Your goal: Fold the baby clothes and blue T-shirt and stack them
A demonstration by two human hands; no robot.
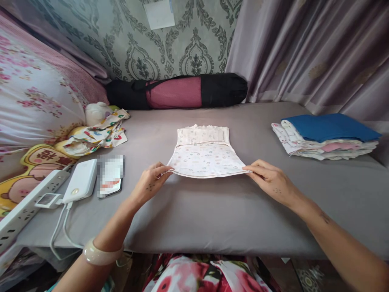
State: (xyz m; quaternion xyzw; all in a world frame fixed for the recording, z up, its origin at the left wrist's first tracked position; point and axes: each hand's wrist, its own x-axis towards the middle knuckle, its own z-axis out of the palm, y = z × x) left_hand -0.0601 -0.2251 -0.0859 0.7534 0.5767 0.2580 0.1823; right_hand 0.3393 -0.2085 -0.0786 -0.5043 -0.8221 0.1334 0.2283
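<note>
A small white printed garment lies on the grey-covered surface in front of me, its far part folded over toward me. My left hand pinches its near left corner between thumb and fingers. The near right corner is pinched the same way by my right hand. Between the two hands the near edge is stretched, lifted a little and slightly bowed. Which kind of garment it is, I cannot tell.
Folded cloths with a blue one on top are stacked at right. Leftward lie a power strip, a white power bank with cables, a blurred phone-like item and patterned clothing. A black and pink rolled bag lies along the wall.
</note>
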